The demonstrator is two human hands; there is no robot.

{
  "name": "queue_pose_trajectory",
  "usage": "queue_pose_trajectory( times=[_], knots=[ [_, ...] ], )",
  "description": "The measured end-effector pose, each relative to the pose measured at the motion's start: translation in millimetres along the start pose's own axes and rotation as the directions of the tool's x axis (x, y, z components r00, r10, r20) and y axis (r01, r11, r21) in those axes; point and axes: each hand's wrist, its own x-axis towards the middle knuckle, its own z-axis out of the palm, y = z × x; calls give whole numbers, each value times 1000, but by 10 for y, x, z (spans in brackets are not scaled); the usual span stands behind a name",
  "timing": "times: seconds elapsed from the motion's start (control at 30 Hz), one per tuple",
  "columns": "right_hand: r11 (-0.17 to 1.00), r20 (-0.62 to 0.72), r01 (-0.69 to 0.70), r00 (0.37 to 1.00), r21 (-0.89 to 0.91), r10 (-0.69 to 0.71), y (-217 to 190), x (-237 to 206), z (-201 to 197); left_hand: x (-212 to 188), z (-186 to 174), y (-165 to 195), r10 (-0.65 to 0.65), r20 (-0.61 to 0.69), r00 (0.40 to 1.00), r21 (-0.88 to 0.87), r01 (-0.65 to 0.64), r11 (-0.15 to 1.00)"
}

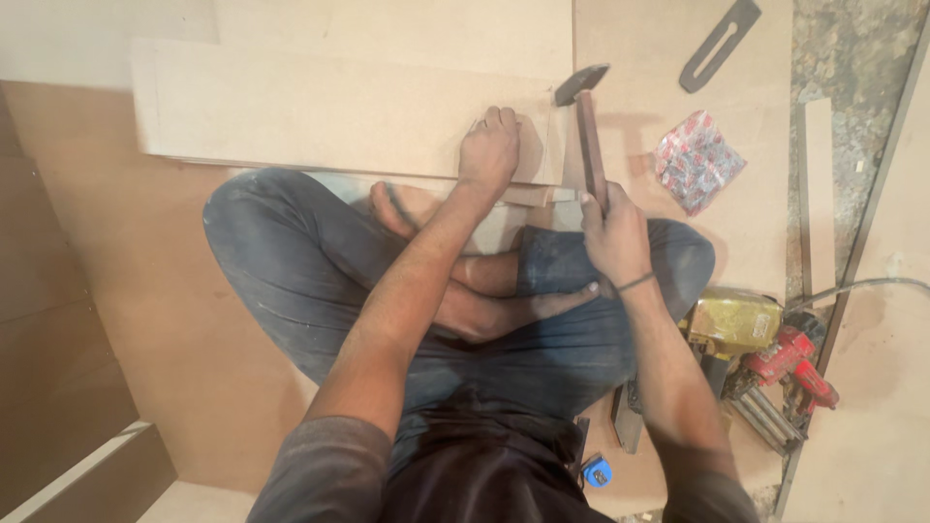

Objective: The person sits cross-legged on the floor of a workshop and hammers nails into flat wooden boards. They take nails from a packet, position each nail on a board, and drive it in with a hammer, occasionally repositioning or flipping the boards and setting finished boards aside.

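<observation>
Left hand (489,147) pressed knuckles-up on the pale board (329,111), fingers curled, gripping nothing; right hand (612,232) closed round the dark handle of a hammer (588,131), its head just off the board's right end. Person sits cross-legged on the sheet floor (145,291) (board lies across the knees). Right of the hammer: a red-and-white packet (696,160), and by the right knee a red nail gun (790,373)

Board (320,107): pale tan, plain and unpatterned.
Floor sheets (145,291): warmer light brown.
Hammer (587,136): dark reddish-brown handle, dull grey-black head.
Jeans (291,261): faded blue-grey denim, dusted pale.
Packet (697,160): clear wrap with a red-and-white print.
Nail gun (790,363): red body with black parts.
Box (731,320): yellowish gold.
Metal bar (719,44): dark grey.
Tape measure (598,473): bright blue.
</observation>
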Motion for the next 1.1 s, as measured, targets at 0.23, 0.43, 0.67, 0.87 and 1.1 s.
queue_pose_trajectory(
  times=[0.23, 0.43, 0.67, 0.87, 1.1],
  knots=[
    [992, -80, 36, 996, -123, -46, 126, -38, 121, -22, 14, -12, -5, 33, 999, 10, 5, 1000],
    [989, -141, 43, 990, 139, -23, 324, -175, 256, -4, 10, -30, 7, 100, 995, -1, -6, 1000],
    [669, -12, -153, 972, 728, 235, 467, -324, 569, 62, -73, -410, -56, -85, 995, -676, -16, 736],
    [618, -15, -139, 971, 774, 238, 519, -271, 626, 137, -454, -567, -78, 586, 807, -803, 565, -189],
    [635, 11, -179, 966, 751, 259, 490, -275, 639, -2, -595, -240, -242, 176, 954, -573, 299, 763]
  ],
)
